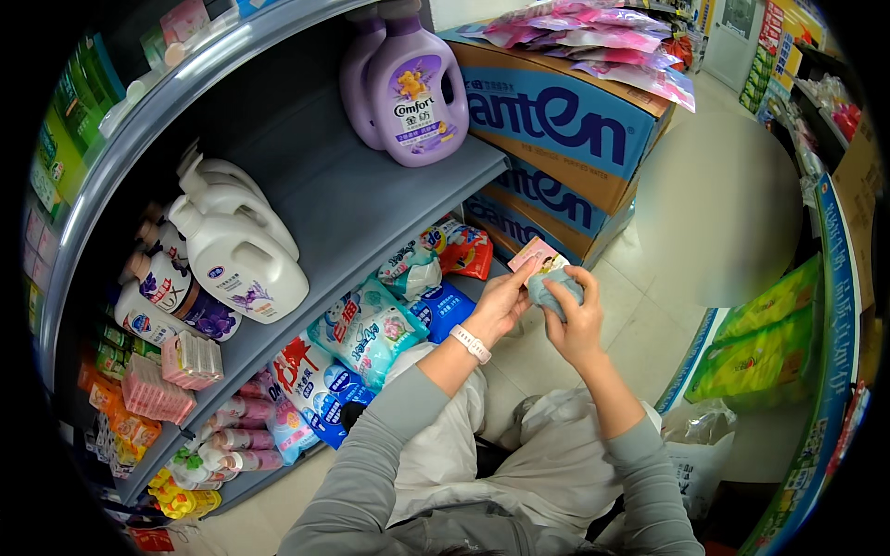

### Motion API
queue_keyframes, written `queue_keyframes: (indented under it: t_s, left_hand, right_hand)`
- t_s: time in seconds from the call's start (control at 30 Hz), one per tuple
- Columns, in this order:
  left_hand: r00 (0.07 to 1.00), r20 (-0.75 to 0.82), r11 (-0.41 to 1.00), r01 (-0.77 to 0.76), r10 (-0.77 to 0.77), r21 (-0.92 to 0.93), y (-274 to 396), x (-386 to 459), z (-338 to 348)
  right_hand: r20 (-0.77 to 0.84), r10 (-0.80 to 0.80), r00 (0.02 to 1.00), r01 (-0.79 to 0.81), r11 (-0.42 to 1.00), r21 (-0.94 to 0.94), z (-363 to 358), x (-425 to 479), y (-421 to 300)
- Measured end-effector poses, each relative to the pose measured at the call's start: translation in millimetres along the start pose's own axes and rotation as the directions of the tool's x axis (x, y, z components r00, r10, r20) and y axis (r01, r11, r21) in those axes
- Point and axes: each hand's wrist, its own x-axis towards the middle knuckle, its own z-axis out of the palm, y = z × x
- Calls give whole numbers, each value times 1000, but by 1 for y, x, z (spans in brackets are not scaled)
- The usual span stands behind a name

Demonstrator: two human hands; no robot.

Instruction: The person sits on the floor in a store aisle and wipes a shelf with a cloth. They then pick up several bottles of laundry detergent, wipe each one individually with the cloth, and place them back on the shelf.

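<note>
My left hand (502, 300) grips a small pink packet (526, 254) with a printed picture on its face. A bunched grey-blue cloth (549, 295) is in my right hand (577, 323), pressed against the lower right of the packet and covering part of it. Both hands are close together over the floor, in front of my knees. To their left, bags of laundry detergent (368, 326) lie on the bottom shelf. Stacks of small pink boxes (192, 360) sit near the front edge of the shelf above, beside white pump bottles.
Purple Comfort bottles (421, 90) and white jugs (240, 257) stand on the grey shelf (348, 229). Stacked water cartons (542, 118) adjoin its far end, with pink packs (598, 35) on top. On the right are green packages (765, 340) and a plastic bag (697, 445).
</note>
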Motion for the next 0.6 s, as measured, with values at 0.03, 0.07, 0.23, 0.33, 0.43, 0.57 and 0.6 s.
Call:
queue_keyframes:
  t_s: [0.03, 0.07, 0.23, 0.33, 0.43, 0.57, 0.6]
  left_hand:
    - [1000, -4, 1000, -8, 8, 21, 0, 1, 0]
    - [1000, -8, 999, -16, 17, 42, 1, 3, 1]
    - [999, 31, 994, -24, 20, 109, 5, 4, -2]
    - [995, 96, 980, -57, 38, 193, 11, -5, 2]
    - [978, 152, 959, -178, 146, 221, 24, -22, 5]
    - [917, 260, 883, -373, 303, 285, 47, -57, 8]
    - [894, 278, 866, -422, 351, 266, 56, -79, 11]
  right_hand:
    - [-9, 27, 1000, -27, 1000, 4, -1, 1, 1]
    - [-18, 54, 998, -54, 999, 9, -3, 2, 3]
    - [-139, 280, 950, -271, 959, 81, -12, 8, 29]
    - [-134, 366, 921, -351, 928, 127, -13, 7, 50]
    - [-114, 372, 921, -354, 923, 151, -3, 3, 53]
    - [-119, 562, 819, -536, 822, 191, 3, -20, 76]
    - [-108, 531, 840, -514, 844, 152, -1, -25, 92]
